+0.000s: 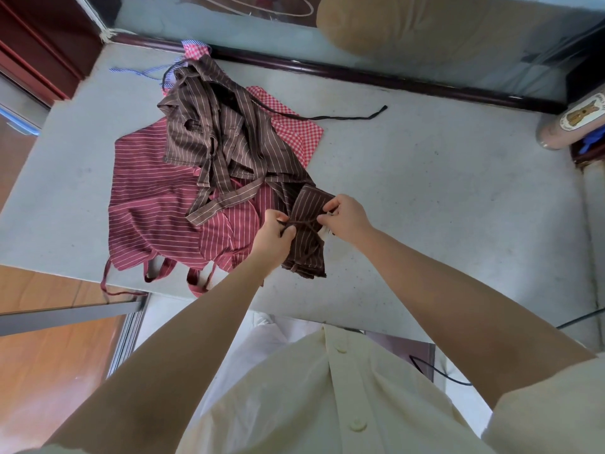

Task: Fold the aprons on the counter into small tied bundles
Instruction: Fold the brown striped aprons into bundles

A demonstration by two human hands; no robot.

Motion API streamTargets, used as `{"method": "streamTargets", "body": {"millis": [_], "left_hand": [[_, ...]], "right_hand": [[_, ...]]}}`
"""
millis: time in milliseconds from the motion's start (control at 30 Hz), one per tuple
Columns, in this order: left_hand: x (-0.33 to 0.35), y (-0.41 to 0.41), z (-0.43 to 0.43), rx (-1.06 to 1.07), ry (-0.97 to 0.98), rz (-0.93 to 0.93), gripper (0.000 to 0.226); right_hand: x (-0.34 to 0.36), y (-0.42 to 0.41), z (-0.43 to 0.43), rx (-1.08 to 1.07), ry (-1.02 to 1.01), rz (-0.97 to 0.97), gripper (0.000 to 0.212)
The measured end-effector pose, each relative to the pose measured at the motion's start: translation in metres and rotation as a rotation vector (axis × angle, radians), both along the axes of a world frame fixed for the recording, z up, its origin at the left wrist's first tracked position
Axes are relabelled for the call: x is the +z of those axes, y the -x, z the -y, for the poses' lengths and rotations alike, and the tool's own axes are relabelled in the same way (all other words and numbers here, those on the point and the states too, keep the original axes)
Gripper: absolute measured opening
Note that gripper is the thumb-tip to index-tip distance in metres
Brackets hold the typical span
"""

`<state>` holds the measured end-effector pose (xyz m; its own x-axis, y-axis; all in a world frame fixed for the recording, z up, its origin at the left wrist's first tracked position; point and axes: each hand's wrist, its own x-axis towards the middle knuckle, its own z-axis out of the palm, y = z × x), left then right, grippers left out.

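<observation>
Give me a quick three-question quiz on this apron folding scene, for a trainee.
1. True or false: the left hand and right hand both pinch the ties of the brown bundle.
2. What lies under the loose brown apron? A red striped apron; B green towel; C white shirt.
3. Fill in: the pile rests on a grey ____.
Key: 1 true; 2 A; 3 counter.
</observation>
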<state>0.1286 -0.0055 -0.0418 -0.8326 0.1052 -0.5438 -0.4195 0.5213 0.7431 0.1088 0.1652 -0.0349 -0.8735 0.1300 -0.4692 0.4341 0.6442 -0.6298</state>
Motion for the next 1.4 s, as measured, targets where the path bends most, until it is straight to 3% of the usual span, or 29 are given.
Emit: {"method": "streamTargets", "body": {"millis": [133, 267, 333, 433, 533, 633, 700, 767, 833, 933, 1033, 1167, 1267, 1400], "left_hand": [[-0.006, -0.011, 0.006, -0.181, 0.168, 0.023, 0.018], [0.003, -0.001, 0.023, -0.573, 0.451, -0.129, 0.027], [0.014, 0.007, 0.027, -0.642, 0.481, -0.179, 0.030], [0.027, 0.016, 0.025, -0.526, 0.301, -0.282, 0.031], [0.033, 0.016, 0.014, -0.206, -0.128, -0.073, 0.027], [0.025, 0.011, 0.001, -0.044, -0.292, 0.088, 0.027], [0.017, 0.008, -0.003, -0.034, -0.285, 0.134, 0.021], [0.007, 0.008, -0.003, -0.099, -0.239, 0.179, 0.041], [-0.001, 0.007, -0.001, -0.205, -0.122, 0.138, 0.054], [-0.008, 0.006, -0.004, -0.345, 0.087, -0.084, 0.034], [-0.013, 0.006, -0.009, -0.446, 0.209, -0.259, 0.016], [-0.013, 0.006, -0.011, -0.533, 0.195, -0.338, 0.019], [-0.016, 0.006, -0.004, -0.575, 0.168, -0.369, 0.025], [-0.014, 0.006, 0.001, -0.530, 0.161, -0.365, 0.027]], "right_hand": [[-0.011, -0.012, 0.003, 0.047, 0.014, 0.023, 0.033], [-0.011, -0.016, 0.001, 0.108, 0.036, 0.011, 0.033], [-0.012, -0.016, 0.002, 0.129, 0.042, 0.010, 0.035], [-0.014, -0.018, 0.006, 0.175, 0.062, 0.018, 0.043], [-0.016, -0.023, 0.008, 0.196, 0.083, 0.050, 0.048], [-0.015, -0.026, 0.005, 0.246, 0.134, 0.062, 0.048], [-0.015, -0.028, 0.002, 0.255, 0.161, 0.059, 0.043], [-0.014, -0.028, -0.002, 0.243, 0.116, 0.043, 0.033], [-0.017, -0.026, -0.007, 0.218, 0.016, 0.040, 0.006], [-0.015, -0.020, -0.013, 0.177, 0.005, 0.040, 0.036], [-0.004, -0.016, -0.008, 0.211, 0.092, -0.034, 0.029], [0.007, -0.018, 0.002, 0.205, 0.257, -0.127, 0.009], [0.011, -0.022, 0.005, 0.156, 0.506, -0.032, 0.028], [-0.004, -0.024, 0.003, 0.284, 0.340, 0.030, 0.022]]}}
